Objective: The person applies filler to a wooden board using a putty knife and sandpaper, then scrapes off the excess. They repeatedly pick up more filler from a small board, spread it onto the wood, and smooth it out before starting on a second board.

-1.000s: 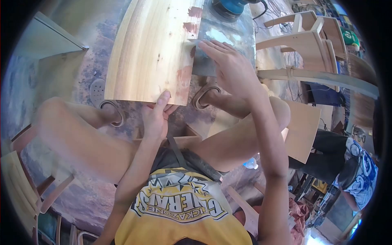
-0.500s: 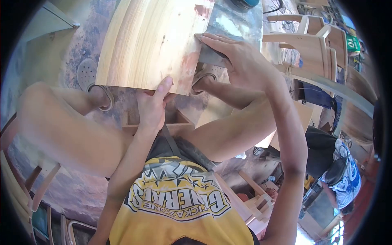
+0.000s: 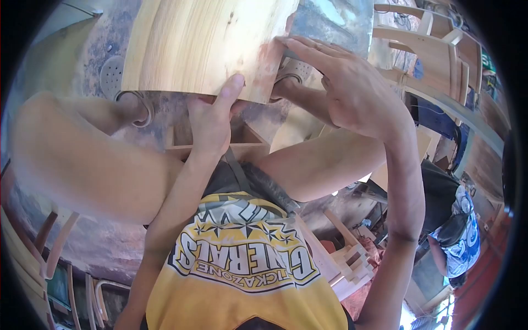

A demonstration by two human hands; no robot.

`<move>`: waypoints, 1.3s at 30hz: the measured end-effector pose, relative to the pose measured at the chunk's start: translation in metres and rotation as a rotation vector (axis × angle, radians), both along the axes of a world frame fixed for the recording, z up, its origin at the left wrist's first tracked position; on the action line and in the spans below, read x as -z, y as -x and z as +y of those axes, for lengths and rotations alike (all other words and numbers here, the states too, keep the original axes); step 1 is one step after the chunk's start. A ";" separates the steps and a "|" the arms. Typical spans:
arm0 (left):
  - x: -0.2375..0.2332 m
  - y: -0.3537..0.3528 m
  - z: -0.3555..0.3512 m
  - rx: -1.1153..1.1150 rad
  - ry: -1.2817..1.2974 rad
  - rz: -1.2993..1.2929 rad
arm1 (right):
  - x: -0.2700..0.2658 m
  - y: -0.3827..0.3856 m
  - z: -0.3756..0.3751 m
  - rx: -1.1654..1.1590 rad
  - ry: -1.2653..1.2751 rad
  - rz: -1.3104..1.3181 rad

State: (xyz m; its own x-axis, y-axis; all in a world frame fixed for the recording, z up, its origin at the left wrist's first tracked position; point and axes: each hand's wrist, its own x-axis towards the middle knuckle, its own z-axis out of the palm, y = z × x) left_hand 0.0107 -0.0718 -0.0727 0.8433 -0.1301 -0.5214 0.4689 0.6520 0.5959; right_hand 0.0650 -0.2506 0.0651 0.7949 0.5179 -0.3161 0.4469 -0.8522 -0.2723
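Observation:
A pale wooden panel with straight grain and reddish patches along its right side fills the top middle. My left hand pinches its near edge, thumb on the upper face and fingers underneath. My right hand is at the panel's right edge, fingers long and close together, tips right at the reddish patch. A thin flat grey piece peeks out at those fingertips; most of it is hidden under the hand, and I cannot tell its kind.
Between my legs is a small wooden box frame. Wooden chair frames stand at the upper right. Another person in a blue and white shirt is at the right. Cut wood pieces lie beside my right hip.
The panel and both hands sit higher in view. My right hand has turned, and the grey piece under it shows less. My left hand keeps its pinch on the panel.

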 end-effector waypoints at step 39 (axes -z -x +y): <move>0.004 -0.001 0.001 0.031 -0.038 -0.029 | -0.037 -0.054 0.001 0.079 0.172 0.477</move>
State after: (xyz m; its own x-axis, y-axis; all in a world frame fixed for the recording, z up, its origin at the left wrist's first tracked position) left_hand 0.0119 -0.0706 -0.0768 0.8538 -0.1370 -0.5023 0.4712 0.6136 0.6336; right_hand 0.1186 -0.2498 0.1017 0.5764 0.3702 -0.7285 0.2396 -0.9289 -0.2825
